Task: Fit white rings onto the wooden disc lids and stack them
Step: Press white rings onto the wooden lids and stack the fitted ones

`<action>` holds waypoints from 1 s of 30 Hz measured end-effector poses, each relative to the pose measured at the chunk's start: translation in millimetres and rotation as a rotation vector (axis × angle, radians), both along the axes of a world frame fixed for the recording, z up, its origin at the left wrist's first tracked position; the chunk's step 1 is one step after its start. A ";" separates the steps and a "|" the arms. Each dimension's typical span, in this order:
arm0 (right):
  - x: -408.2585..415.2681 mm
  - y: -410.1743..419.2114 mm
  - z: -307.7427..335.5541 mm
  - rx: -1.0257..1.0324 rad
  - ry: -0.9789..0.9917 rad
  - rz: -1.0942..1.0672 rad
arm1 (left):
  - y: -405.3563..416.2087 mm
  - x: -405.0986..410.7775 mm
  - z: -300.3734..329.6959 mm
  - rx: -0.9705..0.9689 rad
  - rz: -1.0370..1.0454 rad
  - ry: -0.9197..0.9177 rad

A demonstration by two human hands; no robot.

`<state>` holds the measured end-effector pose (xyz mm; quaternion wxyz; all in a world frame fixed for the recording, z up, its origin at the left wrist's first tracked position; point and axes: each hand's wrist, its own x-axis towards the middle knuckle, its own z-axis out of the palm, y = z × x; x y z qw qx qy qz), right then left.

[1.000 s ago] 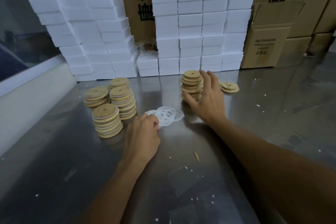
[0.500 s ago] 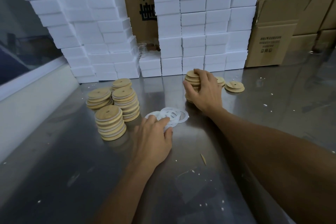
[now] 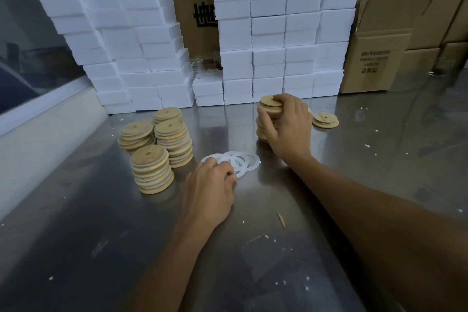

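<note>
Several white rings [image 3: 240,159] lie overlapping on the steel table [image 3: 253,248]. My left hand [image 3: 209,190] lies on their near edge, fingertips curled and pinching a ring. My right hand [image 3: 288,126] wraps around a stack of bare wooden disc lids [image 3: 268,109] at the back, thumb on the left side, fingers over the top. At the left stand several stacks of ringed lids, the nearest [image 3: 152,172] in front, two taller ones [image 3: 174,142] [image 3: 136,134] behind it. A short pile of two lids [image 3: 325,119] lies right of my right hand.
White foam boxes [image 3: 278,33] are stacked high along the back, with cardboard cartons [image 3: 379,53] behind and to the right. A white ledge [image 3: 50,119] borders the table on the left. A wood sliver [image 3: 281,219] and white crumbs are scattered on the surface.
My right hand has closed around the bare lid stack, fingers curling over its top. My left hand has slid slightly forward onto the rings and pinched one.
</note>
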<state>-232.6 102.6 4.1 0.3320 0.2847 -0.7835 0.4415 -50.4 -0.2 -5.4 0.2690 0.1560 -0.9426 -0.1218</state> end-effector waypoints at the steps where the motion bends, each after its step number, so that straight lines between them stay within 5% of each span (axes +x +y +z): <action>1: 2.9 1.8 -0.3 -0.004 0.015 0.009 | -0.8 -0.5 0.1 0.009 -0.003 0.008; 16: 65.6 35.8 -1.2 -0.131 -0.190 0.279 | -1.3 0.3 -2.3 -0.051 -0.009 -0.021; 30: 66.4 37.8 -5.8 -0.155 -0.239 0.191 | -2.9 2.4 3.8 -0.007 -0.044 0.182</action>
